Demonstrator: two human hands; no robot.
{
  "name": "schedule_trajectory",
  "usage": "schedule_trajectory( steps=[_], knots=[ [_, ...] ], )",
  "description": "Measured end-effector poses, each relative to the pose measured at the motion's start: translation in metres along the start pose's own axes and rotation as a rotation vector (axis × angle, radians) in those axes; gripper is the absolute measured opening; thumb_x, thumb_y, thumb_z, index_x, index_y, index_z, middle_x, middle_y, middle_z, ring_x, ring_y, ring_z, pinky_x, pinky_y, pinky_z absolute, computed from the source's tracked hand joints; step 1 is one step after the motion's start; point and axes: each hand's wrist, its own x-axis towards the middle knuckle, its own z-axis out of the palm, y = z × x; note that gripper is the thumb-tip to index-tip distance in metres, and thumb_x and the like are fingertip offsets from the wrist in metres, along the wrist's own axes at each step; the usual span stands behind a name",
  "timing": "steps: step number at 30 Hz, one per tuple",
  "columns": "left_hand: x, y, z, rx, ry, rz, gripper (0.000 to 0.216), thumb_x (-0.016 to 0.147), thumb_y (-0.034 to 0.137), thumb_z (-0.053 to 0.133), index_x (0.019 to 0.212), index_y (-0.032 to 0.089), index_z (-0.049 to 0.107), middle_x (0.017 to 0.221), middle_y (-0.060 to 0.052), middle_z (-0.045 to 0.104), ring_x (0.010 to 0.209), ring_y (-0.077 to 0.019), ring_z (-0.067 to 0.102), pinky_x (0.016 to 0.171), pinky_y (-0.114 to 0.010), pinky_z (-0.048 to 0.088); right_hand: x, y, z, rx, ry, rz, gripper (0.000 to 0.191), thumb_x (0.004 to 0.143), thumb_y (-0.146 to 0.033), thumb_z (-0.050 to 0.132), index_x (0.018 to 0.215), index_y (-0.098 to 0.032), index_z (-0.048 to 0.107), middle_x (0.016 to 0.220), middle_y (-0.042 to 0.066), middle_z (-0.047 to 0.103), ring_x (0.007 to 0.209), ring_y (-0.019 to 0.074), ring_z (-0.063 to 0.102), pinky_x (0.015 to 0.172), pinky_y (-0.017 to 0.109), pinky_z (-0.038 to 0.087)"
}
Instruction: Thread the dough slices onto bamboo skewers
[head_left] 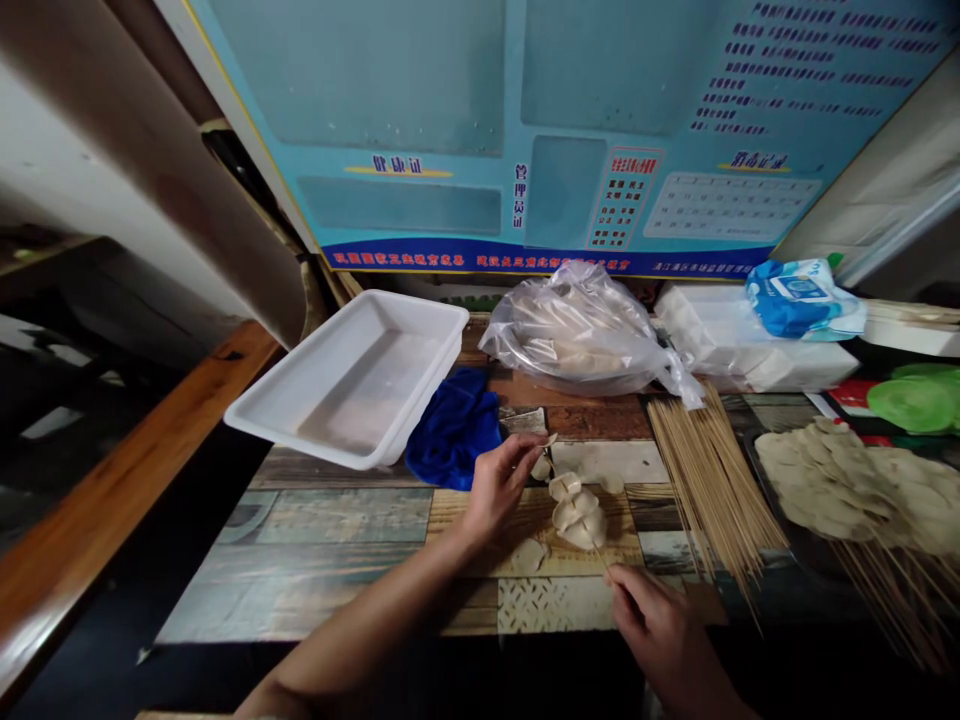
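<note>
My left hand [498,484] pinches a pale folded slice [541,464] at the tip of a bamboo skewer. Several more folded slices [576,514] are threaded along that skewer. My right hand [658,622] grips the skewer's lower end [604,560], fingers closed around it. A loose slice [529,554] lies flat on the table between my hands. Both hands hover low over the patterned tabletop [330,530].
A white plastic tub [352,375] sits tilted at the left beside a blue cloth [454,425]. A bagged metal bowl [581,335] stands behind. A bundle of bamboo skewers [705,470] lies right, next to a tray of pale slices [862,480]. Tissue packs [799,300] sit far right.
</note>
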Motion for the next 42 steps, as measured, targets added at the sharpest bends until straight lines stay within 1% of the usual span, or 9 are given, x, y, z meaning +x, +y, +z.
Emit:
schedule_trajectory(
  steps=[3,6,9,17,20,26,29,35,42],
  knots=[
    [0.002,0.000,0.000,-0.138,0.045,-0.094,0.017,0.076,0.031,0.066,0.087,0.018,0.067,0.091,-0.004,0.069,0.088,-0.0174,0.063,0.083,-0.029,0.047,0.001,-0.001,-0.001,-0.005,0.014,-0.001,0.027,0.082,-0.012,0.033,0.075,-0.021,0.058,0.068,0.002,0.067,0.059,0.0147,0.066,0.055,0.024,0.052],
    [0.008,0.000,-0.001,-0.438,0.077,-0.307,0.025,0.065,0.032,0.075,0.081,0.016,0.064,0.076,0.000,0.067,0.068,-0.0130,0.063,0.072,-0.029,0.052,0.000,0.001,-0.002,-0.020,0.028,-0.019,0.028,0.083,-0.012,0.034,0.078,-0.021,0.059,0.071,0.003,0.069,0.062,0.0149,0.067,0.057,0.023,0.053],
    [0.013,0.001,-0.003,-0.633,0.048,-0.485,0.028,0.059,0.028,0.080,0.076,0.014,0.062,0.073,-0.001,0.067,0.065,-0.0117,0.063,0.068,-0.026,0.053,-0.001,0.004,-0.001,-0.036,0.050,-0.038,0.028,0.085,-0.013,0.034,0.080,-0.021,0.061,0.072,0.004,0.069,0.063,0.0155,0.068,0.057,0.024,0.053],
    [0.014,0.005,-0.007,-0.777,-0.049,-0.731,0.023,0.063,0.019,0.078,0.078,0.012,0.062,0.075,-0.007,0.070,0.065,-0.0130,0.066,0.063,-0.022,0.054,-0.002,0.011,0.007,-0.060,0.121,-0.070,0.028,0.087,-0.013,0.035,0.086,-0.018,0.063,0.075,0.005,0.072,0.067,0.0166,0.070,0.059,0.024,0.055],
    [0.011,0.003,-0.005,-0.780,-0.042,-0.713,0.024,0.062,0.020,0.079,0.077,0.012,0.061,0.075,-0.006,0.070,0.066,-0.0131,0.066,0.064,-0.023,0.054,-0.002,0.012,0.009,-0.078,0.115,-0.054,0.027,0.088,-0.015,0.036,0.084,-0.018,0.063,0.076,0.006,0.072,0.066,0.0173,0.070,0.056,0.025,0.054],
    [0.005,0.000,0.001,-0.688,0.081,-0.490,0.028,0.060,0.025,0.080,0.075,0.013,0.060,0.068,0.000,0.067,0.061,-0.0107,0.063,0.064,-0.024,0.052,-0.002,0.011,0.010,-0.073,0.101,-0.027,0.028,0.088,-0.016,0.034,0.084,-0.019,0.062,0.077,0.006,0.072,0.066,0.0170,0.070,0.055,0.024,0.053],
    [0.003,-0.002,0.004,-0.639,0.108,-0.427,0.030,0.060,0.028,0.080,0.078,0.014,0.060,0.068,0.001,0.066,0.060,-0.0102,0.061,0.066,-0.025,0.052,-0.002,0.010,0.010,-0.078,0.096,-0.016,0.028,0.088,-0.016,0.034,0.083,-0.020,0.062,0.076,0.006,0.072,0.065,0.0170,0.070,0.054,0.024,0.053],
    [-0.003,-0.009,0.010,-0.592,0.061,-0.445,0.032,0.062,0.031,0.078,0.083,0.014,0.062,0.071,-0.001,0.066,0.064,-0.0122,0.061,0.068,-0.027,0.050,0.000,0.007,0.008,-0.072,0.108,-0.001,0.028,0.087,-0.016,0.035,0.085,-0.019,0.063,0.076,0.005,0.072,0.066,0.0168,0.069,0.057,0.025,0.053],
    [-0.007,-0.003,0.016,-0.633,0.000,-0.581,0.030,0.057,0.030,0.081,0.074,0.013,0.063,0.067,0.000,0.063,0.056,-0.0083,0.056,0.059,-0.021,0.047,0.004,0.004,0.005,-0.059,0.138,-0.012,0.031,0.089,-0.016,0.034,0.079,-0.020,0.063,0.072,0.005,0.071,0.061,0.0150,0.068,0.055,0.023,0.051]
  ],
)
